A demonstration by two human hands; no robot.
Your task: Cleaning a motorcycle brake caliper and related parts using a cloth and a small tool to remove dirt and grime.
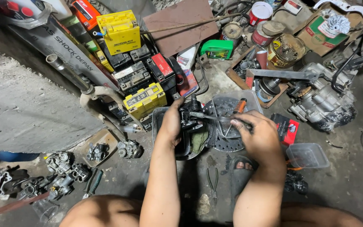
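There were two yellow batteries [118, 31] [144, 101], two clear plastic tubs [236, 105] [307, 155], one green oil bottle [216, 49] and one pair of pliers [213, 185].

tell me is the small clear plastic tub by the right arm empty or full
Empty: the floor shows straight through the clear tub, nothing inside it, and it sits upright beside the right hand.

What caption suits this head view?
Left hand grips a black metal part; right hand works it with a tool, amid batteries.
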